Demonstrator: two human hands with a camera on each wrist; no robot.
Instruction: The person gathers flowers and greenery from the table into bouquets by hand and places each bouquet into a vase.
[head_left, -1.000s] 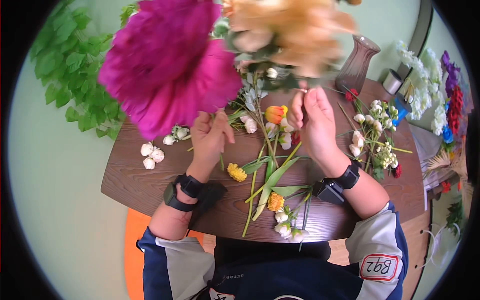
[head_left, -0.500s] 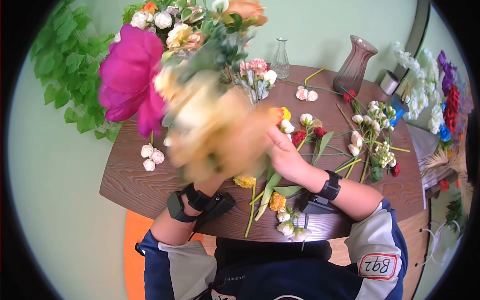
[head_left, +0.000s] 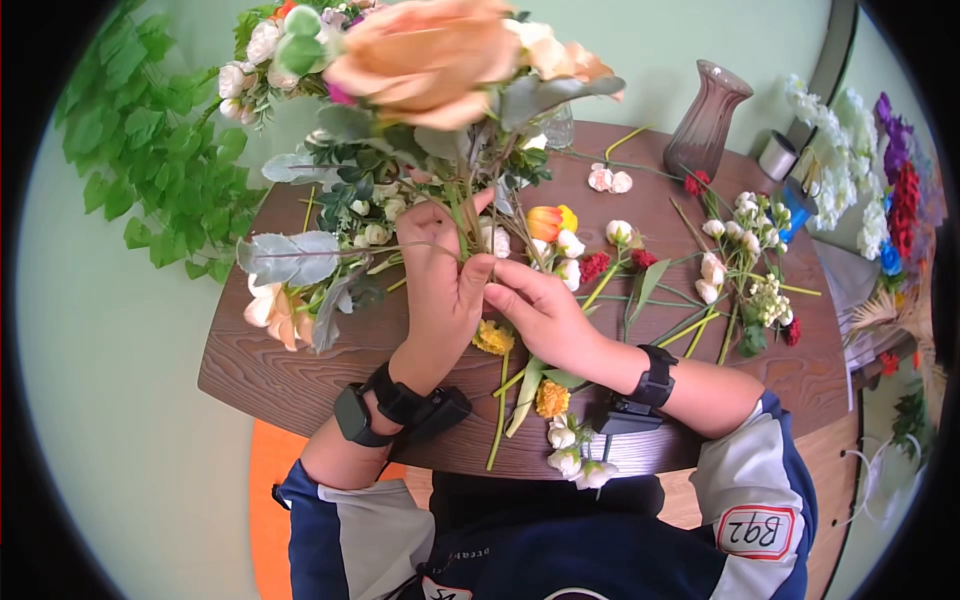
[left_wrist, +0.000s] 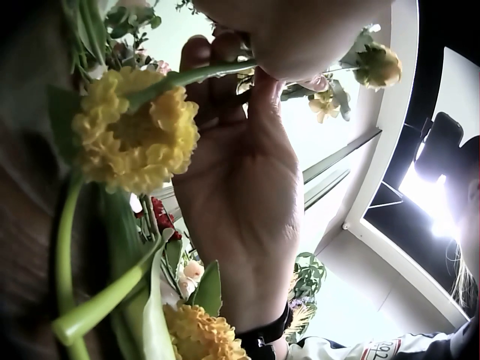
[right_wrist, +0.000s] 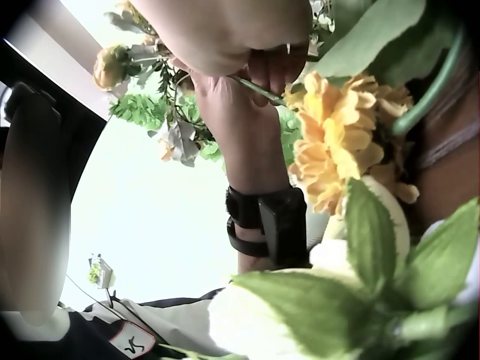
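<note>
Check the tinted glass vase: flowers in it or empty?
Looks empty: the tinted vase stands on the table with no stems rising from its mouth; the red flower is outside, near its base.

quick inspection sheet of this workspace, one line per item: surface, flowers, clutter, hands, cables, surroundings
surface: dark wood-grain table, strewn with flowers
job's things: mixed bouquet held upright; loose yellow flower, orange-and-yellow tulip and white blooms on the table
clutter: smoky ribbed vase standing at the back, silvery cylinder beside it
hands: left hand grips the bouquet's stems; right hand pinches low on them
cables: thin pale looped strand off the table, far right; can't tell if it is a cable
surroundings: pale green wall, leafy greenery on the left
</note>
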